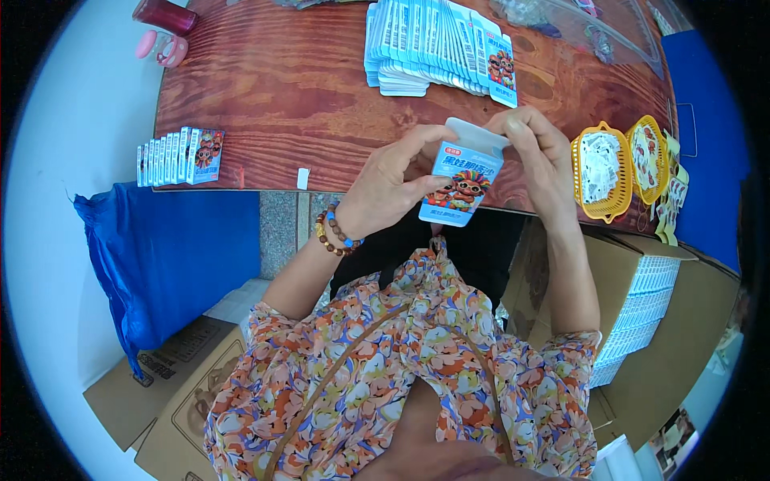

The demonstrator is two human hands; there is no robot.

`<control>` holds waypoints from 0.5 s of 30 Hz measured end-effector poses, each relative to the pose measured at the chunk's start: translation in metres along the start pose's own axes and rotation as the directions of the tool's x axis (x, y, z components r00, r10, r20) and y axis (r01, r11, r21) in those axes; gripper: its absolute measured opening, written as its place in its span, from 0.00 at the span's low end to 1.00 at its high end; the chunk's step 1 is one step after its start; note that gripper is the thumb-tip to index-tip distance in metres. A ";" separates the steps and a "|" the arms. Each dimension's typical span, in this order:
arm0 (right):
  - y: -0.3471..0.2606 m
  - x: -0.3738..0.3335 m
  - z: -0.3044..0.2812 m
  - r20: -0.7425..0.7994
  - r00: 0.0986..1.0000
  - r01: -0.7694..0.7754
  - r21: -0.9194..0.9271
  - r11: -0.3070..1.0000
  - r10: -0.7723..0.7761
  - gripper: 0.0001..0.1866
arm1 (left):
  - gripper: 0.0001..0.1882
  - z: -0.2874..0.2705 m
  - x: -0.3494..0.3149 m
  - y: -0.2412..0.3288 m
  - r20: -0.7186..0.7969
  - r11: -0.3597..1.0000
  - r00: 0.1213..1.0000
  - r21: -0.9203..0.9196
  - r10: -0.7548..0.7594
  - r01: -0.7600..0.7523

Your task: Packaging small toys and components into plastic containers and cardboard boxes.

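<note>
A small light-blue cardboard box (464, 186) with cartoon figures on its front is held up over the table's near edge, its top flap raised. My left hand (395, 178) grips it from the left, thumb across the front and fingers behind. At the upper right corner my right hand (539, 156) is closed, with bent fingers at the raised flap; part of that grip is hidden. Beyond my hands lies a fanned stack of flat, unfolded boxes (433, 48) of the same kind. A row of filled-out small boxes (180, 157) stands near the table's left front edge.
Two yellow baskets, one with white packets (600, 167) and one with printed pieces (645, 156), sit at the right. A clear plastic bin (597, 36) stands at the back right. A pink-lidded jar (164, 50) is at the far left. An open carton (642, 313) stands below the table's right side.
</note>
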State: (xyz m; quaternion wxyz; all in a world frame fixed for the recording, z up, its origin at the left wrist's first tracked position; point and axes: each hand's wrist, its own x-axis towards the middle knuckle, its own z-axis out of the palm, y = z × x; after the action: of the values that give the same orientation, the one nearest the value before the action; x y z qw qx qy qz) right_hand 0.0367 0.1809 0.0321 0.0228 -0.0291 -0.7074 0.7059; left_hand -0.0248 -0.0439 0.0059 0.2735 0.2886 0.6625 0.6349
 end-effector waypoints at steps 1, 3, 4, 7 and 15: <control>-0.002 0.003 -0.003 0.023 0.999 -0.027 -0.046 0.999 0.028 0.08 | 0.27 0.001 0.000 0.001 0.012 1.000 1.000 0.015 0.019 -0.019; -0.010 0.005 -0.005 0.033 0.998 -0.059 -0.064 0.996 0.061 0.08 | 0.26 0.000 -0.001 -0.001 0.014 1.000 1.000 -0.015 0.010 -0.010; -0.013 0.006 -0.008 0.089 0.989 -0.114 -0.064 0.991 0.119 0.08 | 0.26 0.000 -0.003 -0.002 0.016 0.999 1.000 -0.041 0.002 -0.001; -0.016 0.008 -0.011 0.171 0.968 -0.171 -0.076 0.982 0.182 0.08 | 0.27 0.000 -0.004 -0.001 0.017 0.999 1.000 0.035 0.021 -0.021; -0.023 0.005 -0.006 0.182 0.960 -0.170 -0.234 0.957 0.215 0.11 | 0.30 0.003 -0.008 0.002 0.002 1.000 1.000 0.023 -0.014 0.014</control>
State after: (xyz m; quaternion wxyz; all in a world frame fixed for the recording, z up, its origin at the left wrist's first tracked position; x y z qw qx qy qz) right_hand 0.0315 0.1872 0.0548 -0.1229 -0.0275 -0.7722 0.6228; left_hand -0.0171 -0.0472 0.0081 0.2753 0.2880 0.6713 0.6250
